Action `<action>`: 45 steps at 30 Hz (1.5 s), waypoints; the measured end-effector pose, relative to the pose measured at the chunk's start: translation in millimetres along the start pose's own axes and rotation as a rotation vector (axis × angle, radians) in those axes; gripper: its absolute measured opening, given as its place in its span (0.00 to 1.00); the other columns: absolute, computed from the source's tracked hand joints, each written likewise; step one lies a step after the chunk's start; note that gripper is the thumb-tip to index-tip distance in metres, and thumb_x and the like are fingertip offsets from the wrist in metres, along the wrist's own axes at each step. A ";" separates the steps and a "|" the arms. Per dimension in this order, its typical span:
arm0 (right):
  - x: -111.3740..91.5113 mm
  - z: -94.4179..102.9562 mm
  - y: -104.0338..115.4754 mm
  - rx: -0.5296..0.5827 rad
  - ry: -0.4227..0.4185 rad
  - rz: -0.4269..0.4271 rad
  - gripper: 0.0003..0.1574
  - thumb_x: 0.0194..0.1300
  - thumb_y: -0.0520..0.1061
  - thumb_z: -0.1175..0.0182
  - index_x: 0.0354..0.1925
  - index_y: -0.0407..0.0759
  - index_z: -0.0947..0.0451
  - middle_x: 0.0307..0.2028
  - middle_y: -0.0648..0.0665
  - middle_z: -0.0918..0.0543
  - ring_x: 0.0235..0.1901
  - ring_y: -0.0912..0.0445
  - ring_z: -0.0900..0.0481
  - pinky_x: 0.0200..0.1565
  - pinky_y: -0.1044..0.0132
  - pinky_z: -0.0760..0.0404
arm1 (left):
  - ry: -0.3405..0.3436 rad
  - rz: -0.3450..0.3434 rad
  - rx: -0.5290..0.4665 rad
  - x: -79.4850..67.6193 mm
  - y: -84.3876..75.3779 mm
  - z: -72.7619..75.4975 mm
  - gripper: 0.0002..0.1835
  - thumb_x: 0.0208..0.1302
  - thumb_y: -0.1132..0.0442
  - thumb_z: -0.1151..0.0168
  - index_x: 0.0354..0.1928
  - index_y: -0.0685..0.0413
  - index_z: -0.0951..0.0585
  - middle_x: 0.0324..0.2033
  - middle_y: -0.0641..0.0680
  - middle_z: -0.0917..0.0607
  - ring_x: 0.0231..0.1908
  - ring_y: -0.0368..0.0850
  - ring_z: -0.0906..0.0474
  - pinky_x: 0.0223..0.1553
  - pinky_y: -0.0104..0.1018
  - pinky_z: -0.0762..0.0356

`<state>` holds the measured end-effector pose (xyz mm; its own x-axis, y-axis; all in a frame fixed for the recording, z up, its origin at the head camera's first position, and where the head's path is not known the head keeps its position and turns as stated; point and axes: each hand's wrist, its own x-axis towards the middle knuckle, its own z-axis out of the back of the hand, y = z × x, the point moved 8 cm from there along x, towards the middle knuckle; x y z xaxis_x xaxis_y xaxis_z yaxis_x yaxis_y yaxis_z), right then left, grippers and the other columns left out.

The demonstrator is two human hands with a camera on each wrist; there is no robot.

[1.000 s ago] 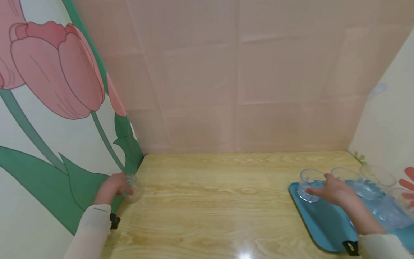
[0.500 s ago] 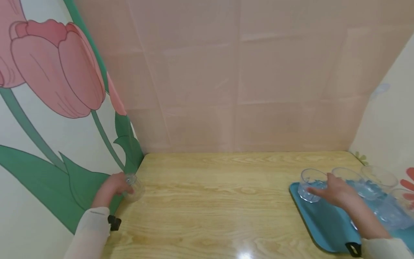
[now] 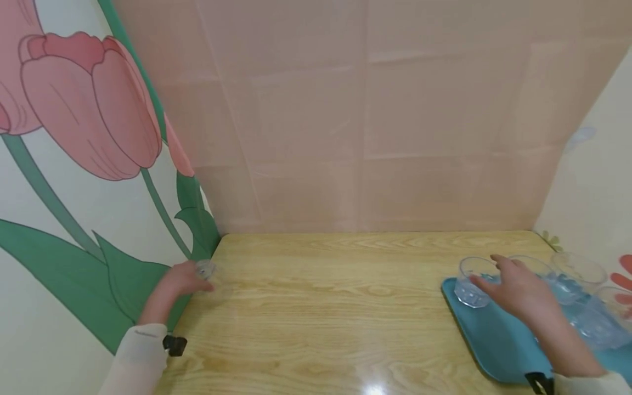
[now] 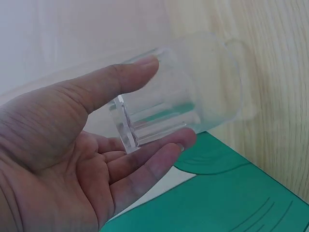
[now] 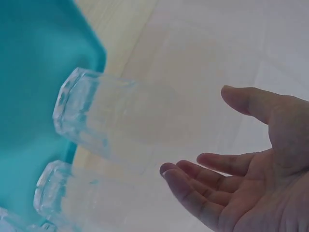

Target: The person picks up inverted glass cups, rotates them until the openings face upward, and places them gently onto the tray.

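Note:
Low at the left wall, my left hand (image 3: 184,278) holds a clear cup (image 3: 206,269) tilted, with its thick base toward the palm. The left wrist view has the thumb on one side of the cup (image 4: 164,96) and the fingers on the other, its rim pointing away toward the wood. Over on the right, my right hand (image 3: 523,291) hovers beside another clear cup (image 3: 471,293), which stands upright at the corner of a blue tray (image 3: 503,351). Thumb and fingers are spread, with a gap to that cup (image 5: 79,111) in the right wrist view.
Several more clear cups (image 3: 592,329) stand on the tray behind the right forearm, partly hidden. A wood-grain table (image 3: 336,307) spans the space between the hands. Walls close it in: a tulip-painted one (image 3: 89,109) at left, a pinkish sheet (image 3: 360,137) behind.
My left hand has shifted slightly right and away from me with the cup. My right hand has lifted a little, its thumb rising along the tray cup, which stays put.

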<state>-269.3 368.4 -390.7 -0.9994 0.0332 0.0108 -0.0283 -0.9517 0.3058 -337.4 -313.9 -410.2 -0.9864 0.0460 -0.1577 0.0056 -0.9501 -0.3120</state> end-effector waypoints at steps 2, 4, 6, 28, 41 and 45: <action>-2.8 1.7 7.3 0.014 -0.011 0.019 0.62 0.70 0.73 0.48 0.69 0.18 0.45 0.60 0.14 0.34 0.53 0.22 0.28 0.41 0.31 0.25 | -0.001 -0.006 -0.010 -2.5 -4.0 -0.3 0.50 0.56 0.48 0.26 0.63 0.87 0.36 0.58 0.82 0.27 0.57 0.77 0.28 0.55 0.63 0.25; -5.1 2.7 13.8 0.035 -0.017 0.040 0.61 0.71 0.72 0.48 0.69 0.19 0.44 0.60 0.16 0.31 0.53 0.25 0.25 0.40 0.32 0.24 | -0.003 -0.009 -0.016 -4.6 -7.5 -0.9 0.51 0.56 0.48 0.25 0.63 0.87 0.37 0.57 0.82 0.27 0.55 0.76 0.27 0.54 0.62 0.24; -7.2 3.1 19.6 0.057 -0.019 0.054 0.60 0.71 0.72 0.47 0.70 0.20 0.44 0.61 0.18 0.30 0.54 0.26 0.24 0.41 0.33 0.23 | -0.010 -0.014 -0.016 -6.4 -10.8 -1.6 0.51 0.55 0.47 0.25 0.62 0.86 0.36 0.55 0.80 0.25 0.52 0.74 0.24 0.51 0.61 0.22; -30.7 -12.1 66.1 0.481 0.182 0.146 0.44 0.77 0.61 0.46 0.74 0.32 0.42 0.63 0.29 0.24 0.57 0.37 0.22 0.42 0.55 0.18 | -0.069 -0.078 -0.174 -40.5 -66.6 -5.5 0.57 0.53 0.35 0.26 0.69 0.75 0.36 0.61 0.74 0.24 0.58 0.72 0.26 0.53 0.61 0.23; -33.9 -26.7 91.7 0.681 0.324 0.180 0.43 0.77 0.58 0.45 0.76 0.35 0.45 0.69 0.31 0.31 0.62 0.40 0.24 0.59 0.46 0.22 | -0.131 -0.119 -0.295 -57.4 -100.4 -4.4 0.50 0.52 0.38 0.23 0.67 0.67 0.30 0.51 0.63 0.17 0.48 0.58 0.19 0.42 0.50 0.19; -36.4 -30.1 99.0 0.742 0.353 0.192 0.42 0.77 0.56 0.45 0.76 0.38 0.45 0.71 0.32 0.32 0.63 0.41 0.24 0.60 0.49 0.22 | -0.149 -0.116 -0.344 -58.9 -107.4 -6.7 0.51 0.52 0.36 0.24 0.68 0.65 0.31 0.54 0.64 0.17 0.50 0.58 0.19 0.44 0.51 0.18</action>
<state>-236.3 263.8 -389.4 -0.9366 -0.3237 -0.1341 0.0403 -0.4798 0.8765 -278.8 -212.5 -373.7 -0.9966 0.0780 0.0268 -0.0778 -0.7812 -0.6194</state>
